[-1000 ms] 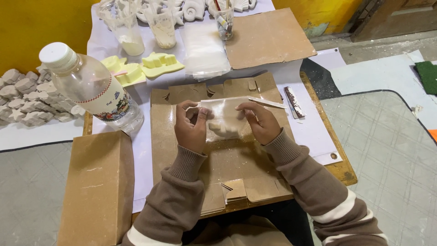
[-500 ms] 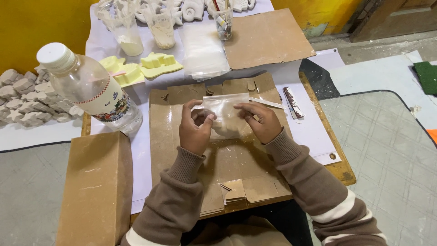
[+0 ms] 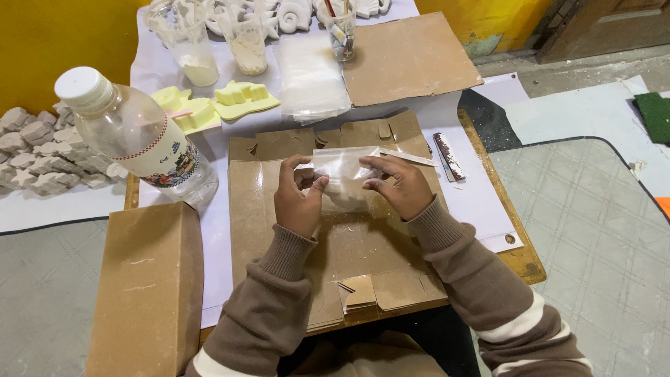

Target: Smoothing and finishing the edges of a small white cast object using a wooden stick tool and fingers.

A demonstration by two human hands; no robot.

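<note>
Both hands hold a small clear plastic bag (image 3: 340,167) above a flattened brown cardboard box (image 3: 349,244) on the table. My left hand (image 3: 299,199) pinches the bag's left side with thumb and fingers. My right hand (image 3: 398,185) grips its right edge. Something pale sits inside the bag, partly hidden by my fingers. Brown sleeves with white stripes cover both arms.
A clear plastic bottle (image 3: 139,139) with a white cap stands at the left. A closed cardboard box (image 3: 150,293) is at the near left. Yellow moulds (image 3: 216,105), plastic cups (image 3: 244,42), a stack of clear bags (image 3: 310,73), a cardboard sheet (image 3: 408,59) and white plaster pieces (image 3: 31,150) lie beyond.
My hands have shifted slightly on the bag, and the bag now sits a little higher and flatter between them.
</note>
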